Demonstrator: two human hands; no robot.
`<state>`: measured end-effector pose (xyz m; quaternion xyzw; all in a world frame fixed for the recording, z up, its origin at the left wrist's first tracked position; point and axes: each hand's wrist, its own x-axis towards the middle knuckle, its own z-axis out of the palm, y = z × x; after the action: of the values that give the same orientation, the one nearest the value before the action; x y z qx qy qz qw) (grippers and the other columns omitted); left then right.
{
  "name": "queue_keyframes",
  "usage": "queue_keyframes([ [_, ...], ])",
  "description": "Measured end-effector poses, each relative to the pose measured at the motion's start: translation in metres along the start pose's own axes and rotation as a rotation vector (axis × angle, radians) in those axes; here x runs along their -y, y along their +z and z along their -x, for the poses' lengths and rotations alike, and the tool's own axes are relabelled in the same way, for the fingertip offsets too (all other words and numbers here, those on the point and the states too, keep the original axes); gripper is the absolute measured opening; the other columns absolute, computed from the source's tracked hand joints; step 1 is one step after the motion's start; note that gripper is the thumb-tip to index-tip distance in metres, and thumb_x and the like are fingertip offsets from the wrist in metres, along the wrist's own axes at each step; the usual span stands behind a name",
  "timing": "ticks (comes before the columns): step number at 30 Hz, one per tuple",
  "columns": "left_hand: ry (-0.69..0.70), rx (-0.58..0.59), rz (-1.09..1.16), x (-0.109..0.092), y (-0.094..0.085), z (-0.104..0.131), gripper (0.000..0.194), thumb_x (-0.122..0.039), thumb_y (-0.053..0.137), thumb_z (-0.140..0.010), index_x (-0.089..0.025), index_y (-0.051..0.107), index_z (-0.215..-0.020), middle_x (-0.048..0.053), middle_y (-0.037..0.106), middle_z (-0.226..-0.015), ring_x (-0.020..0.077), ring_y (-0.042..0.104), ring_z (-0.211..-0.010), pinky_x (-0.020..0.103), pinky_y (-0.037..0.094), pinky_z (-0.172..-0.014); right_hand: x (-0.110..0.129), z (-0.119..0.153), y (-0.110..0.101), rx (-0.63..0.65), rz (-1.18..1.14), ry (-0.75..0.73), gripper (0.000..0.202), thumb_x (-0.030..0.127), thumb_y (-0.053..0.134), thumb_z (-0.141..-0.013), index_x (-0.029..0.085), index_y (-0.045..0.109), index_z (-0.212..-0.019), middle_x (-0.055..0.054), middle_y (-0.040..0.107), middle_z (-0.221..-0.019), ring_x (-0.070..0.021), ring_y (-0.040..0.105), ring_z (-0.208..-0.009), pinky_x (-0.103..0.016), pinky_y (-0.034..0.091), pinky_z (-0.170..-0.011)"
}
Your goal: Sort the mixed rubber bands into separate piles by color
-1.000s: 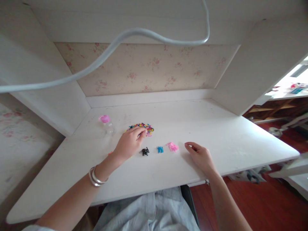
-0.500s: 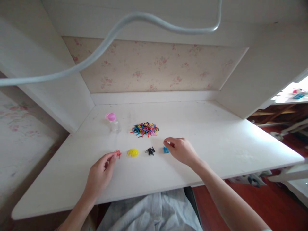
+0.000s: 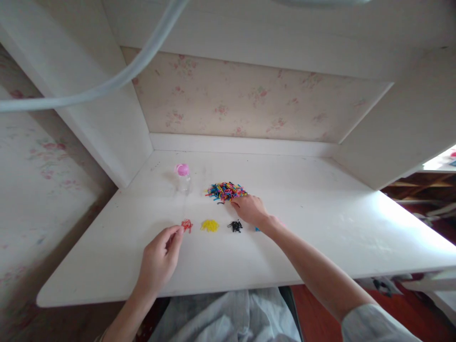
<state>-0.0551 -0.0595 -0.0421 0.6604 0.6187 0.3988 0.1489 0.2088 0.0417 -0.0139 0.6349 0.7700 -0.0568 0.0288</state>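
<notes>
Reaching mixed pile's (image 3: 225, 191) five-o'clock edge: right hand (image 3: 251, 210), pinch unclear. Left hand (image 3: 161, 254), fingertips pressed together, at red pile's (image 3: 186, 225) seven o'clock. Low right wrist could smear blue pile (image 3: 257, 229).

The right wrist (image 3: 272, 225) partly hides the blue pile (image 3: 257, 229).

Bright daylight enters from about three o'clock, leaving white glare on the desktop (image 3: 281, 266) toward four o'clock. Soft shadow dims the shelf underside (image 3: 267, 33) at twelve. Wide-angle distortion bends the edges; fine detail looks soft throughout.
</notes>
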Motion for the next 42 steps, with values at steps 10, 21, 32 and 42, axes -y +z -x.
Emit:
queue_keyframes([
  [10,0.169,0.006,-0.041,-0.005,0.0,0.005,0.02,-0.031,0.045,-0.09,-0.019,0.061,-0.093,0.003,0.067,-0.08,0.0109,0.058,-0.064,0.02,0.045,-0.061,-0.014,-0.001,-0.008,-0.147,-0.212,0.011,0.039,0.035,0.032,-0.092,0.021,0.068,-0.094,-0.004,0.068,-0.081,-0.0143,0.058,-0.071,-0.021,0.034,-0.06],
  [21,0.08,-0.077,-0.025,-0.009,-0.003,0.006,0.022,-0.035,0.048,-0.088,-0.019,0.063,-0.091,0.002,0.066,-0.077,0.0112,0.056,-0.061,0.021,0.044,-0.061,0.038,0.032,-0.02,-0.255,-0.405,-0.193,0.036,0.036,0.035,-0.092,0.023,0.069,-0.094,0.0,0.066,-0.069,-0.0106,0.055,-0.062,-0.019,0.032,-0.057],
  [32,-0.367,-0.185,0.211,-0.003,-0.012,-0.002,0.037,-0.049,0.052,-0.082,-0.017,0.063,-0.096,0.0,0.062,-0.068,0.012,0.052,-0.053,0.021,0.043,-0.05,0.116,0.034,-0.007,-0.057,-0.083,-0.412,0.028,0.028,0.037,-0.091,0.022,0.065,-0.093,-0.007,0.07,-0.088,-0.0191,0.064,-0.076,-0.028,0.043,-0.068],
  [42,-0.305,-0.078,0.125,-0.004,-0.01,-0.007,0.036,-0.05,0.05,-0.083,-0.02,0.064,-0.096,0.0,0.067,-0.079,0.0128,0.057,-0.06,0.022,0.045,-0.056,0.059,0.068,-0.021,-0.298,-0.341,-0.23,0.032,0.029,0.035,-0.093,0.024,0.066,-0.086,0.0,0.068,-0.074,-0.0116,0.06,-0.066,-0.02,0.036,-0.06],
])
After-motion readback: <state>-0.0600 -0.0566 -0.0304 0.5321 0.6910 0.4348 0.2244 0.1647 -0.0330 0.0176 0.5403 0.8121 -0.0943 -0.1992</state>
